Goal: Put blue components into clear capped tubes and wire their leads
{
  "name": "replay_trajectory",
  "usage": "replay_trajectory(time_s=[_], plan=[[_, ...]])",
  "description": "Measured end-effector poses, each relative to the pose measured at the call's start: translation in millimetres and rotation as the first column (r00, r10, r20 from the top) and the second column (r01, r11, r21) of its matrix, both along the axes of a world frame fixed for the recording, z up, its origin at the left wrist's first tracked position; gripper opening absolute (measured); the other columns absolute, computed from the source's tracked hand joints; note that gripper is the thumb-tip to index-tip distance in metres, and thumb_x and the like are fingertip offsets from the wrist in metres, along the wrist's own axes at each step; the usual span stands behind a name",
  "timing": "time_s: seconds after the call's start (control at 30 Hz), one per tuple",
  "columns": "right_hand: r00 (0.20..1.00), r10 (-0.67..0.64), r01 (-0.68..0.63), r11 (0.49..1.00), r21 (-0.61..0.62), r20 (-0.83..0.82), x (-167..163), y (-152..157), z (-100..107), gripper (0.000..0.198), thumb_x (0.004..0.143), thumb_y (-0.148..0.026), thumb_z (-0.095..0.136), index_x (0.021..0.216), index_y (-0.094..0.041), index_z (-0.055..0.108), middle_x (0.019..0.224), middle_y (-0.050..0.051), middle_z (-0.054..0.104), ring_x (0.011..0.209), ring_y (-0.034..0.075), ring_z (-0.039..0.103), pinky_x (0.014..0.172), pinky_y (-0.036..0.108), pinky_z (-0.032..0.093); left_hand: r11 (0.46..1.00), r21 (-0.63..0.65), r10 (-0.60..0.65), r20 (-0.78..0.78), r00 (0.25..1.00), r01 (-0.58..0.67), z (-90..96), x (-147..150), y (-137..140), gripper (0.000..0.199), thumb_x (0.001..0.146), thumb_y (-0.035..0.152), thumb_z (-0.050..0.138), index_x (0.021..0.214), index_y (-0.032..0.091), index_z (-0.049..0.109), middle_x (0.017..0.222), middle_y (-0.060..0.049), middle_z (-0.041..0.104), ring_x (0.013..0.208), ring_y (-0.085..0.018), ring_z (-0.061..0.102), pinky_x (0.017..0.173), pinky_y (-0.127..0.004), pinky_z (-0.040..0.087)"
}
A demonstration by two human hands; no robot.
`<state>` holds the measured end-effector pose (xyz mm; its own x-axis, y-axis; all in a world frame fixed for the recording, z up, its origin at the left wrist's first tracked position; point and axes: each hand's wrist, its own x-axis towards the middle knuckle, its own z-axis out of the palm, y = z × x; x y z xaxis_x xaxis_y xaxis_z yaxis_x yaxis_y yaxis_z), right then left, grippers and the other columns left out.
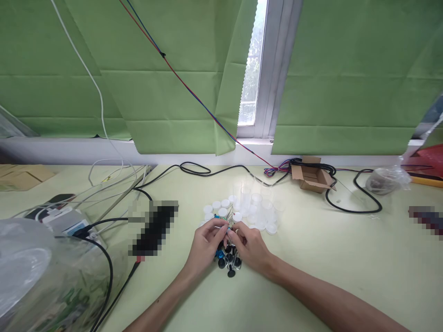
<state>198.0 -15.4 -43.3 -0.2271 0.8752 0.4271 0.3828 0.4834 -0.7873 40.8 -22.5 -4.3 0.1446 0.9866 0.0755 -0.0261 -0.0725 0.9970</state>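
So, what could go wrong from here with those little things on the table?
The small piece pinched between the left hand and right hand could slip and get mixed into the black-headed pieces right below. The white round caps lie loose just beyond the fingers, so a careless reach forward might scatter them.

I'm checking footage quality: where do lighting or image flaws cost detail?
Head view: the window gap is brightest, partly washed out; clear cups fade against the pale table; coarse pixelation hides a dark object at left; the piece between left hand and right hand is too small to identify.
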Motion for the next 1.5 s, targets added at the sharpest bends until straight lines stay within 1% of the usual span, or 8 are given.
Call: replay_trajectory(time_s=[0.37,0.53,0.7,0.87,0.97,1.17,1.27,1.5], plan=[[0.997,-0.062,0.059,0.996,0.062,0.050,-1,-3,2,0.031,0.101,-0.034,0.041,0.085,-0.018,0.062,0.056,-0.003,0.056,0.046,0.010,0.044,0.051,0.022,0.034,0.996,0.078,0.043,-0.081,0.996,-0.037,1.9,-2,-1,0.021,0.089,0.038,0.062,0.099,0.019,0.066,0.067,0.001,0.057,0.063,-0.014,0.054,0.064,-0.026,0.046],[0.960,-0.147,0.095,0.972,0.217,0.239,1,-5,13,0.028,0.102,-0.029,0.041,0.091,-0.016,0.063,0.057,-0.001,0.059,0.046,0.012,0.050,0.050,0.024,0.032,0.947,0.301,0.198,-0.269,0.943,-0.112,2.5,-10,3,0.017,0.093,0.031,0.055,0.101,0.021,0.066,0.097,-0.005,0.065,0.086,-0.019,0.060,0.075,-0.028,0.050],[0.909,-0.183,0.113,0.973,0.200,0.376,5,-6,37,0.024,0.101,-0.025,0.041,0.099,-0.015,0.063,0.073,0.004,0.068,0.058,0.016,0.061,0.055,0.025,0.037,0.908,0.418,0.206,-0.398,0.894,-0.023,0.3,-13,2,0.022,0.096,0.022,0.048,0.110,0.022,0.065,0.101,-0.006,0.064,0.087,-0.017,0.062,0.075,-0.028,0.052],[0.902,-0.174,0.100,0.974,0.201,0.395,17,-9,67,0.030,0.101,-0.022,0.039,0.127,-0.016,0.054,0.080,0.005,0.070,0.060,0.016,0.061,0.057,0.025,0.041,0.875,0.452,0.092,-0.507,0.857,0.174,2.0,-11,-5,0.029,0.097,0.015,0.044,0.114,0.024,0.065,0.100,-0.005,0.064,0.084,-0.016,0.062,0.074,-0.028,0.052],[0.818,-0.110,0.002,0.982,0.189,0.564,22,-10,88,0.030,0.100,-0.018,0.042,0.128,-0.019,0.053,0.083,0.004,0.068,0.061,0.016,0.059,0.053,0.024,0.035,0.842,0.454,0.029,-0.578,0.816,0.291,3.4,-10,-10,0.033,0.096,0.011,0.042,0.115,0.024,0.065,0.103,-0.006,0.062,0.088,-0.017,0.061,0.077,-0.029,0.052],[0.523,-0.067,-0.136,0.978,0.161,0.850,19,-3,111,0.015,0.086,-0.005,0.052,0.090,-0.018,0.058,0.065,-0.001,0.056,0.045,0.011,0.033,0.047,0.026,0.015,0.773,0.492,-0.016,-0.616,0.788,0.400,1.0,-10,-13,0.041,0.091,0.003,0.042,0.118,0.024,0.065,0.111,-0.009,0.060,0.099,-0.018,0.060,0.085,-0.031,0.052],[0.491,-0.032,-0.157,0.980,0.124,0.871,17,0,116,0.016,0.083,-0.003,0.053,0.079,-0.018,0.054,0.063,-0.002,0.055,0.045,0.010,0.027,0.048,0.027,0.013,0.754,0.502,-0.015,-0.633,0.774,0.424,-2.2,-11,-12,0.041,0.090,0.003,0.043,0.117,0.023,0.066,0.111,-0.010,0.060,0.099,-0.019,0.060,0.085,-0.032,0.053],[0.455,0.027,-0.142,0.989,0.042,0.890,26,-8,130,0.019,0.092,-0.013,0.049,0.074,-0.018,0.052,0.058,-0.002,0.052,0.044,0.010,0.021,0.049,0.028,0.013,0.718,0.505,0.009,-0.694,0.720,0.478,-4.0,-11,-13,0.042,0.087,0.000,0.043,0.114,0.023,0.065,0.116,-0.011,0.059,0.101,-0.021,0.058,0.085,-0.033,0.052]])
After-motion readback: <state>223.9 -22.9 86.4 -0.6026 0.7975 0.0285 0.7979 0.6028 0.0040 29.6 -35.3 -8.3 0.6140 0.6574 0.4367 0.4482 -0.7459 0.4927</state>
